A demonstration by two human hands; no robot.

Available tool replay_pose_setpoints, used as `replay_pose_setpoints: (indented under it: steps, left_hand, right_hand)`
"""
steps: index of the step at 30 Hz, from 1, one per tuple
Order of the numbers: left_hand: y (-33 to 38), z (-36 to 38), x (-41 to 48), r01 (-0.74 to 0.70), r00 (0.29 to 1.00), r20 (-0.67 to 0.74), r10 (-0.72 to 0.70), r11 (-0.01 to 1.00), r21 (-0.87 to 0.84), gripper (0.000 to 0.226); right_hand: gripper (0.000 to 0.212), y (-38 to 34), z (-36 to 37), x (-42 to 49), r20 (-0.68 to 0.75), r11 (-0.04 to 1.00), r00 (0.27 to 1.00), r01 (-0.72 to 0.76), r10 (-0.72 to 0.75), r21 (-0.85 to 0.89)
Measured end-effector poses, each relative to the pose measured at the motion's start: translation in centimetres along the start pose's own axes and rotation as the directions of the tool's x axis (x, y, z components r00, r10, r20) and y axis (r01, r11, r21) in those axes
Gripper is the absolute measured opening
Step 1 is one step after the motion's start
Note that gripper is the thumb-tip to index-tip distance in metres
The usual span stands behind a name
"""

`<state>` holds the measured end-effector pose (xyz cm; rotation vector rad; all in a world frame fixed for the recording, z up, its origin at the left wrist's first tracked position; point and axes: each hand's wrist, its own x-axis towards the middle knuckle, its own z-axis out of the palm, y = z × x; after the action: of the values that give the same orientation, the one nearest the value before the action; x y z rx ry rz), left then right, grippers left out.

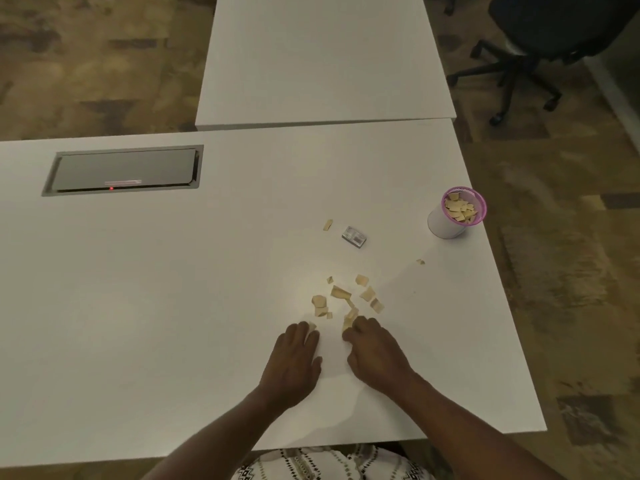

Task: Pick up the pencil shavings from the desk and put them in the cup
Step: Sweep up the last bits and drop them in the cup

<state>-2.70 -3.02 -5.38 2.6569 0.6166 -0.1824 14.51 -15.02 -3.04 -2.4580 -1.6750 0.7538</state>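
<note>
Several tan pencil shavings (pixel 341 292) lie scattered on the white desk (pixel 173 289), just beyond my hands. One stray shaving (pixel 327 224) lies farther back, another (pixel 420 261) off to the right. A white cup with a pink rim (pixel 446 225) stands near the desk's right edge, with shavings inside. My left hand (pixel 294 362) rests palm down, its fingertips touching a shaving at the near edge of the pile. My right hand (pixel 375 351) has its fingers curled and pinches shavings (pixel 348 323).
A small metal sharpener (pixel 354 235) lies between the pile and the cup. A grey cable hatch (pixel 126 170) is set into the desk at the back left. A second white desk (pixel 322 60) abuts behind. A black office chair (pixel 550 46) stands at the far right.
</note>
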Motion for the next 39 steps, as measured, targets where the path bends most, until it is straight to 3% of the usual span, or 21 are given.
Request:
replay_pose_setpoints:
  steps: [3,6,8,10,12,14,21,24,28,32,35,39]
  left_hand:
    - [0.2,-1.0,2.6,-0.058,0.997,0.045,0.057,0.998,0.022,0.054]
    - [0.8,-2.5,5.1,-0.086,0.996,0.03,0.086,0.996,-0.012,0.051]
    - [1.0,-3.2,6.5,-0.068,0.998,-0.021,0.067,0.997,-0.049,0.051]
    - [0.9,-3.6,7.3,-0.051,0.999,-0.019,0.05,0.997,-0.056,0.062]
    - [0.5,-3.4,7.9,-0.056,0.996,0.071,0.056,0.998,0.0,0.075]
    - [0.2,-3.1,8.4,-0.096,0.985,0.152,0.088,0.994,0.048,0.085]
    - [0.8,-2.8,8.4,-0.193,0.948,0.282,0.146,0.97,0.145,0.067]
    - [1.0,-2.5,8.2,-0.233,0.961,0.193,0.199,0.956,0.176,0.057]
    - [0.9,-2.3,8.0,-0.28,0.96,0.076,0.27,0.941,0.19,0.066]
    - [1.5,-2.9,8.6,-0.29,0.957,0.068,0.283,0.943,0.161,0.049]
    - [2.0,-2.9,9.1,-0.236,0.971,0.08,0.227,0.963,0.128,0.028]
    - [2.9,-2.3,10.3,0.013,0.994,0.111,-0.012,1.0,-0.004,0.019]
  right_hand:
    - [0.044,0.3,-1.2,2.0,-0.062,0.997,0.996,-0.069,0.071,0.021]
    - [0.037,1.0,-2.6,3.5,-0.169,0.985,0.971,-0.159,0.168,0.065]
    - [0.043,1.8,-3.0,4.1,-0.216,0.972,0.951,-0.199,0.223,0.128]
    - [0.063,2.5,-3.0,4.6,-0.136,0.96,0.959,-0.224,0.247,0.165]
    - [0.082,3.0,-2.7,4.8,-0.007,0.971,0.98,-0.198,0.2,0.137]
    - [0.09,3.3,-2.3,4.8,0.078,0.987,0.987,-0.144,0.138,0.074]
    - [0.065,4.6,-0.5,3.8,0.12,0.99,0.992,-0.01,0.028,-0.144]
    - [0.054,4.7,-0.4,3.5,0.058,0.974,0.998,0.052,-0.04,-0.222]
    - [0.035,4.9,-0.6,3.4,-0.068,0.965,0.991,0.093,-0.113,-0.245]
    - [0.025,4.4,-1.4,3.7,-0.086,0.981,0.992,0.075,-0.091,-0.18]
    - [0.025,4.2,-1.6,4.1,-0.075,0.99,0.995,0.054,-0.064,-0.131]
    - [0.022,4.7,-1.7,4.7,-0.066,0.995,0.997,0.039,-0.046,-0.097]
